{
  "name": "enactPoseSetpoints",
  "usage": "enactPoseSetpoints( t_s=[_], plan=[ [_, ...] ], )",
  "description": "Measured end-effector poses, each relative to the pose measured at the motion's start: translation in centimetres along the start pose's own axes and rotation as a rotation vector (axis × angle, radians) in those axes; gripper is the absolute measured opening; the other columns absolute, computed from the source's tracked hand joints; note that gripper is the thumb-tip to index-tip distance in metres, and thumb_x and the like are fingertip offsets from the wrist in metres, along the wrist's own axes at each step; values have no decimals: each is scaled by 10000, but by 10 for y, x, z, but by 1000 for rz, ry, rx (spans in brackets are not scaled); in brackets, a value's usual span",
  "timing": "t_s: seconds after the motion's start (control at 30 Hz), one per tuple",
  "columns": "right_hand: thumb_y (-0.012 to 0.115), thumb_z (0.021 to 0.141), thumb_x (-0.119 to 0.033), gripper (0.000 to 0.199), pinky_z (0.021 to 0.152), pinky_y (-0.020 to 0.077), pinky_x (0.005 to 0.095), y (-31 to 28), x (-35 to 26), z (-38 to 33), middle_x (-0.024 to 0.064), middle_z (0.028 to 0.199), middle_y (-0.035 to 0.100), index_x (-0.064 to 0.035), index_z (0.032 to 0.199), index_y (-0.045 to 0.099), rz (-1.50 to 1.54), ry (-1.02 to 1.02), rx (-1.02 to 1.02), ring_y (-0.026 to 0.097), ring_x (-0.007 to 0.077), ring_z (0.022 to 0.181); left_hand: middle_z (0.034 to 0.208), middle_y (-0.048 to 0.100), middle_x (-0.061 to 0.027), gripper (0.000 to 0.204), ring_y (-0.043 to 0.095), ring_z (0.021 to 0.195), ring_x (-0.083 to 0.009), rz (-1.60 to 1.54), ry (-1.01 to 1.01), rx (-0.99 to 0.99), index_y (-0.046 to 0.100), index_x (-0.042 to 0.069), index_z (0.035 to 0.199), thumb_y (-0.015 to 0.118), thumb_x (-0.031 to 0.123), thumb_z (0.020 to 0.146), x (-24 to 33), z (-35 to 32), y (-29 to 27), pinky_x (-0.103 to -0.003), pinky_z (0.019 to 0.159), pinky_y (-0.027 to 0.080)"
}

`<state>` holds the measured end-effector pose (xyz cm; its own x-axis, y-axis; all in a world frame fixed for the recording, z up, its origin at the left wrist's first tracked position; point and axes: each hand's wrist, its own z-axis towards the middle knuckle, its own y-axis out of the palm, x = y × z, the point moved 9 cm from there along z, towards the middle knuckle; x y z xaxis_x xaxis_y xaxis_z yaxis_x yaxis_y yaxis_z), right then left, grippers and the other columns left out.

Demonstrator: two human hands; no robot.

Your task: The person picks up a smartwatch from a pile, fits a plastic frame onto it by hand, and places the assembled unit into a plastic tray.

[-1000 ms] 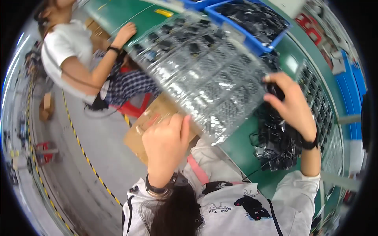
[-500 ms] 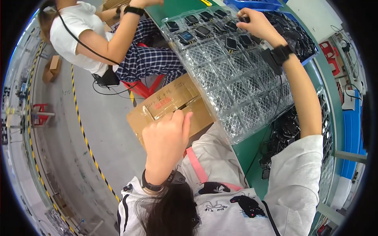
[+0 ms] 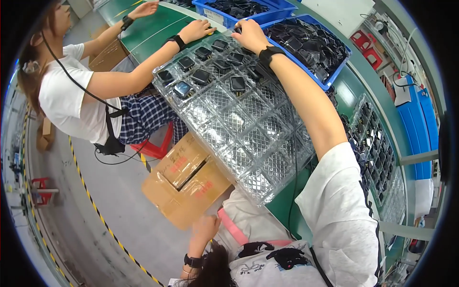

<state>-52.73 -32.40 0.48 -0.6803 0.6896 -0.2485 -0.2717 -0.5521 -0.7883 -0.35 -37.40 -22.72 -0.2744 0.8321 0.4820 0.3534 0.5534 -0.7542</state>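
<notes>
A clear plastic tray (image 3: pixel 229 138) with square pockets lies across the table edge in front of me. Several square black smartwatch bodies (image 3: pixel 237 84) sit in its far pockets; one (image 3: pixel 182 89) has a lit face. My right hand (image 3: pixel 249 37) reaches over the tray's far edge, fingers curled down beside the blue bins. Something dark shows under its fingertips, too small to name. Low by my lap, near the cardboard box, my left hand (image 3: pixel 205 228) is curled closed and slightly blurred. What it may hold is hidden.
Blue bins (image 3: pixel 342 67) full of black watch parts stand beyond the tray. A co-worker's hand (image 3: pixel 196 30) rests near the tray's far left corner. A cardboard box (image 3: pixel 191 210) is below left. Another filled tray (image 3: pixel 373 148) lies right. A black cable (image 3: pixel 295 191) crosses my tray.
The view has shifted, so the tray appears further left and lower. My left hand has dropped toward my lap. My right hand has moved to the tray's far edge. The co-worker's arms now reach over the table.
</notes>
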Motion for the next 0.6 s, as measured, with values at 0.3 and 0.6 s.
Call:
enactPoseSetpoints(
  t_s=[0.3, 0.6],
  plan=[
    [699, 784, -290, 328, 835, 479, 443, 15, -15, -4, 251, 1006, 587, 15, 900, 663, -173, 57, -100, 591, 390, 913, 740, 642, -215, 403, 637, 718, -392, 25, 32, -162, 670, 36, 749, 462, 350, 893, 2, 4, 74, -488, 632, 502],
    [635, 801, -190, 217, 744, 480, 425, -18, -166, -104, 193, 856, 549, 15, 729, 642, 4, -439, -385, 534, 337, 829, 855, 655, -209, 339, 644, 790, -383, 103, 163, -335, 657, 42, 824, 440, 292, 895, 20, 20, 101, -495, 676, 498]
  ],
)
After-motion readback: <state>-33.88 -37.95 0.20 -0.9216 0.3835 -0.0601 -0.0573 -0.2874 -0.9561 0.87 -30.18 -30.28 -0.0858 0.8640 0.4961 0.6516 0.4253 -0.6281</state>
